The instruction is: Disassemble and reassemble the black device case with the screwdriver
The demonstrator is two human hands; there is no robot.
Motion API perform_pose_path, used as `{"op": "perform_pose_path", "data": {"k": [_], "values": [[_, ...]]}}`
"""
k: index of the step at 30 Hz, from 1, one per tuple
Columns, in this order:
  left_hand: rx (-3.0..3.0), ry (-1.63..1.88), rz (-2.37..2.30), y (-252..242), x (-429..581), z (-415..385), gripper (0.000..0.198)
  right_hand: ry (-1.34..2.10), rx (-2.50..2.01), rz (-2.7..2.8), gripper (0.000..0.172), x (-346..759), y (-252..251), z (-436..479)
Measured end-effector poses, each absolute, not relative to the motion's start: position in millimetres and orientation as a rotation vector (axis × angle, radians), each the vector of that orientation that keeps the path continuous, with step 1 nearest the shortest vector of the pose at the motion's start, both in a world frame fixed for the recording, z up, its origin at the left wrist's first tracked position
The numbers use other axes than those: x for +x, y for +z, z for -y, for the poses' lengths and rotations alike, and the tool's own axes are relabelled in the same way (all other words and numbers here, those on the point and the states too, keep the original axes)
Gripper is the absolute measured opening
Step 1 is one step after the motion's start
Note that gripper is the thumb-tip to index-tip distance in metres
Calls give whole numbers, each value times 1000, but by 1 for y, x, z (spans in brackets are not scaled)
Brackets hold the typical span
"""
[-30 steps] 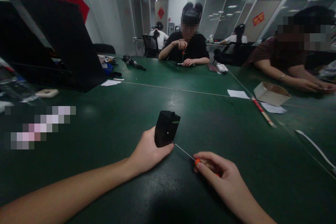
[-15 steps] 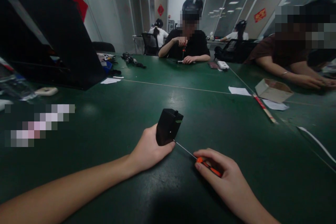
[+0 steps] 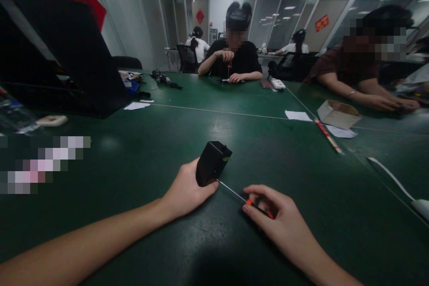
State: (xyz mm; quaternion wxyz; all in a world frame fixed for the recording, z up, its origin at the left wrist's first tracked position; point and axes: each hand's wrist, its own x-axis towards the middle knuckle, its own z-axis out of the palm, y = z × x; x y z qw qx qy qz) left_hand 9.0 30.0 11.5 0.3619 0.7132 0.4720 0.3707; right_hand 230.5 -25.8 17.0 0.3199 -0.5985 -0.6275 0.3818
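Observation:
My left hand (image 3: 187, 187) is wrapped round the lower part of a black box-shaped device (image 3: 213, 161), which tilts above the green table (image 3: 167, 143). A small knob and a greenish label show near its top right. In my right hand (image 3: 276, 214) is a screwdriver (image 3: 231, 190) with an orange and black handle, held between thumb and fingers. Its thin metal shaft points up and left, and the tip meets the lower right side of the device beside my left thumb. Whether a screw sits at the tip is too small to tell.
A large black case or screen (image 3: 70, 53) stands at the left. An open cardboard box (image 3: 338, 115), paper and a red-striped stick (image 3: 329, 137) lie at the right. Across the table a person (image 3: 231, 53) works with a screwdriver; another person (image 3: 351, 71) leans at the right.
The whole view has shifted slightly to the right. My right hand's fingers have turned a little round the screwdriver handle, with the shaft still at the device.

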Motion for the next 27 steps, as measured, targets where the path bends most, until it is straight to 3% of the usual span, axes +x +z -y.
{"op": "perform_pose_path", "data": {"k": [13, 19, 27], "values": [[1726, 936, -1185, 11, 6, -30, 26, 1337, -1461, 1448, 39, 236, 15, 25], [1757, 908, -1177, 10, 6, -30, 31, 1333, -1388, 1425, 45, 239, 15, 26], [1803, 913, -1169, 9, 7, -29, 32, 1184, -1308, 1703, 33, 240, 17, 29]]}}
